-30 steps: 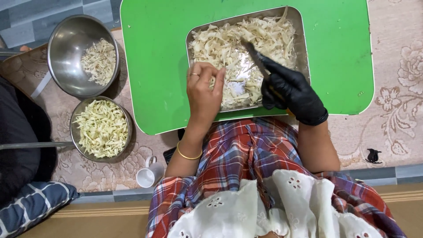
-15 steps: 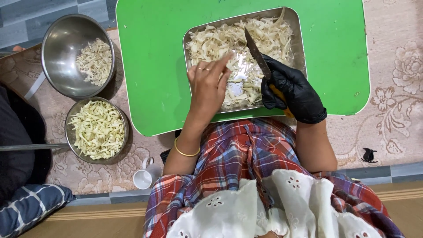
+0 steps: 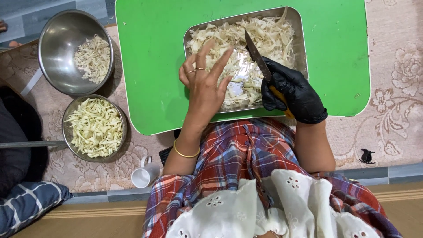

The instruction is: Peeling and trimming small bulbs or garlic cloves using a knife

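A steel tray (image 3: 300, 31) full of pale shredded strips (image 3: 264, 33) rests on a green board (image 3: 154, 53). My left hand (image 3: 205, 81), bare with rings and a gold bangle, hovers over the tray's near left part with fingers spread and nothing in it. My right hand (image 3: 293, 92) wears a black glove and grips a knife (image 3: 257, 55) by its yellow handle. The blade points away from me over the strips in the middle of the tray.
A steel bowl (image 3: 55, 39) with a few strips sits at the far left. A second bowl (image 3: 70, 114) heaped with yellowish strips lies nearer me. A small white cup (image 3: 144, 175) stands on the floral mat (image 3: 396, 110). Someone's dark clothing (image 3: 15, 145) is at the left edge.
My left hand has lifted off the strips and spread its fingers. The gloved right hand has swung the knife up so the blade stands over the tray's middle.
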